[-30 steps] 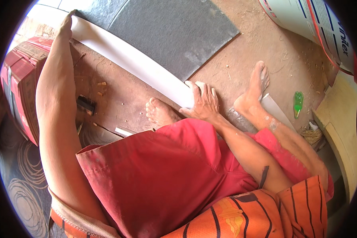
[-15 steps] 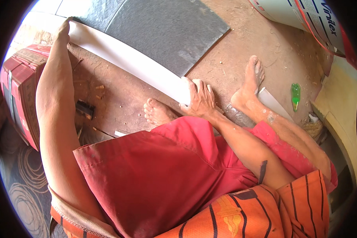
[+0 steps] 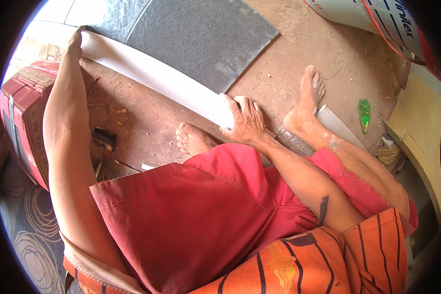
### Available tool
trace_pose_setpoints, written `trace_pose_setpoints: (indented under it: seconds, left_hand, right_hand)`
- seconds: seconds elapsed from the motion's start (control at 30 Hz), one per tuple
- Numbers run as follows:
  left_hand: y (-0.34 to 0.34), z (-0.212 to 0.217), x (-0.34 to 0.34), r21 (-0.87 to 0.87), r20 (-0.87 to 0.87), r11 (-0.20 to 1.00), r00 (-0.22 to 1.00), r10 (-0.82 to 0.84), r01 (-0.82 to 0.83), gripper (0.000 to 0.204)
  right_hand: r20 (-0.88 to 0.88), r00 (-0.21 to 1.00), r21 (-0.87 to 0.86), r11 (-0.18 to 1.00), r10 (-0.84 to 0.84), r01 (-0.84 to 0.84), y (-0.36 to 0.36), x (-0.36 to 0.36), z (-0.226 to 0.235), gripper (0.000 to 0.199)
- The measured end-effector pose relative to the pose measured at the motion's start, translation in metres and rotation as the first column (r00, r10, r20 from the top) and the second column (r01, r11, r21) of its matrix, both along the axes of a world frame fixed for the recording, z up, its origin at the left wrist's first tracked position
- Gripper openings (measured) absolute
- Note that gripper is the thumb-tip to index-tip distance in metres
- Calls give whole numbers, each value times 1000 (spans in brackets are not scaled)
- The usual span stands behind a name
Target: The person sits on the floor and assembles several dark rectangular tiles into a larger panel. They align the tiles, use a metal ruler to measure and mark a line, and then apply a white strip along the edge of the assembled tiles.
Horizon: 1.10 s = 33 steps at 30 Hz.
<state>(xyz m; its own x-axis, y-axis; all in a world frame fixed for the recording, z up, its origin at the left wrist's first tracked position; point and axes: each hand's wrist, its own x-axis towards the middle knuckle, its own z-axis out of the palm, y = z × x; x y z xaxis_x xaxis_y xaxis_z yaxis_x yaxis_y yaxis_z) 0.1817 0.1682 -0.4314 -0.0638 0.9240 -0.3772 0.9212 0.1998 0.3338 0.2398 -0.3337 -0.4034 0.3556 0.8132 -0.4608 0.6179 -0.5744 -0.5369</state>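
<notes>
- The person sits low over the dusty floor [image 3: 147, 117], knees draped in red cloth, with a long white strip [image 3: 152, 78] stretched out in front — a thin, pale sheet lying flat across the ground.
- Left hand [image 3: 75, 40] is out at the far end of the strip, fingers closed down over its corner; whether it pinches the edge or just presses it flat I cannot tell from here.
- Right hand [image 3: 245, 120] sits on the near end, fingers curled over the strip's edge and the palm bearing down — a firm hold, hand mostly closed around it.
- So the strip is pinned at both ends, running diagonally from upper left to the middle of the scene, its far edge alongside a dark grey mat [image 3: 201, 34] and its near end between the two bare feet.
- The right foot [image 3: 306, 100] rests beside another pale piece [image 3: 335, 125] that pokes out past the heel; it may be the same sheet carrying on, but the leg hides the join.
- How far along? I'd judge it early to middling: the strip is laid out and steadied, yet I see no cut, fold or mark on it.
- No tool is in either hand; a small dark block [image 3: 104, 138] lies untouched on the floor near the left arm.
- Scattered wood chips lie about the floor, a red box [image 3: 22, 117] stands at the left, and a green bottle [image 3: 364, 113] lies off to the right.
</notes>
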Motion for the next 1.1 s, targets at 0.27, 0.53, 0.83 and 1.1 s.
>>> trace_pose_setpoints:
  seconds: [0.27,0.53,0.83,1.1]
  left_hand:
    - [1,8,-29,110,58,993,998,38,-44,87]
    - [21,-4,-46,227,108,956,980,165,-186,86]
    - [32,-40,-30,169,131,947,959,252,-272,85]
    - [27,-20,-25,123,106,942,948,300,-312,90]
  right_hand:
    - [-4,998,21,998,65,-65,0,0,1,94]
    - [20,996,16,996,91,-92,-1,-5,9,99]
    - [44,994,-1,995,97,-97,0,-1,6,101]
    - [127,986,73,991,105,-115,-5,-3,1,101]
